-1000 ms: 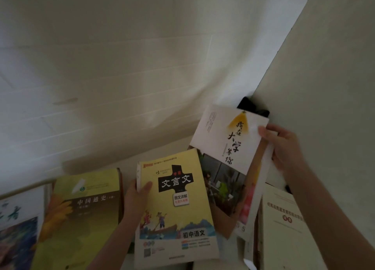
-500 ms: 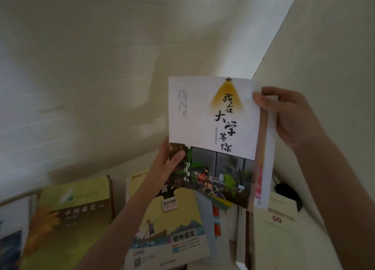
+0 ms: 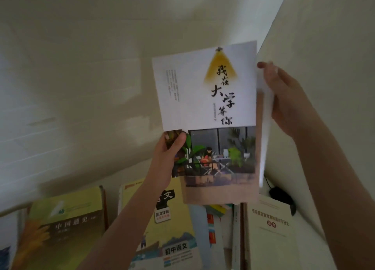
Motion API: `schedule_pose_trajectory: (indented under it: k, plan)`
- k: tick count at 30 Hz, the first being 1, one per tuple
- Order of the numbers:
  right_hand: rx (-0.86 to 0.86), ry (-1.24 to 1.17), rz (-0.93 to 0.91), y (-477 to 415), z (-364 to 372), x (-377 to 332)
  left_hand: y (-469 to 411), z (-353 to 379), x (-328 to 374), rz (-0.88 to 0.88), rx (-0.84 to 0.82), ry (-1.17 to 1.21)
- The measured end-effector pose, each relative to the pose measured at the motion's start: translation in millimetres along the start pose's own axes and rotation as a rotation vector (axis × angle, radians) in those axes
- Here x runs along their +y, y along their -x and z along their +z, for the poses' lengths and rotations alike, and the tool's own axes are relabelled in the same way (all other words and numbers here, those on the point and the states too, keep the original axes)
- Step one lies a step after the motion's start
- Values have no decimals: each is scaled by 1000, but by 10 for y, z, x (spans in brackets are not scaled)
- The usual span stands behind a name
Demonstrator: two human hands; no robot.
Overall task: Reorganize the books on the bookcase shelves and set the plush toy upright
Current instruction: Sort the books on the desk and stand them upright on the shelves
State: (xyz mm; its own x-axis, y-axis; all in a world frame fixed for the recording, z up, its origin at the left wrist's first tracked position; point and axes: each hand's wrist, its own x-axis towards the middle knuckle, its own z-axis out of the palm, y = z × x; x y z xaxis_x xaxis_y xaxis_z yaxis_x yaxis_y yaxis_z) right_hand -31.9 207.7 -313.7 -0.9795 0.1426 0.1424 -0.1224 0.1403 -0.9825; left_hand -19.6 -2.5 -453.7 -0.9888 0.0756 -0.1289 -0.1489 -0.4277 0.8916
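As left hand (image 3: 164,158) pinches the white book (image 3: 205,99), right hand (image 3: 286,103) grips its edge

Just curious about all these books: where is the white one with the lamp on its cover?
The white book is held up right of centre in the head view, between the left hand and right hand, above the yellow book.

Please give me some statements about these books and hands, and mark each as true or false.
1. Both the left hand and the right hand hold the white book. True.
2. The white book lies flat on the yellow book. False: it is held up in the air.
3. The green book lies left of the yellow book. True.
4. The left hand grips the white book's top edge. False: it grips the left edge, lower down.
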Motion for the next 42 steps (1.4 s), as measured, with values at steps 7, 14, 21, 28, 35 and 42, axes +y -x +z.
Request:
schedule_pose_trajectory:
  k: [7, 14, 21, 28, 35, 42]
  plan:
    - [-170, 103, -80, 133, -159, 338, 68, 67, 346, 97, -25, 38]
    - [-105, -61, -107, 432, 126, 572, 267, -210, 261, 163, 40, -214]
    - [-292, -111, 332, 1330, 543, 1714, 658, -958, -445, -7, 45, -601]
    - [-93, 66, 285, 1373, 842, 1966, 601, -1079, -601, 23, 56, -636]
    - [-49, 110, 115, 1309, 907, 1875, 603, -1025, -496, 218, 151, -629]
    - [-72, 361, -11, 1547, 826, 2082, 784, -1053, -763, 108, 122, -613]
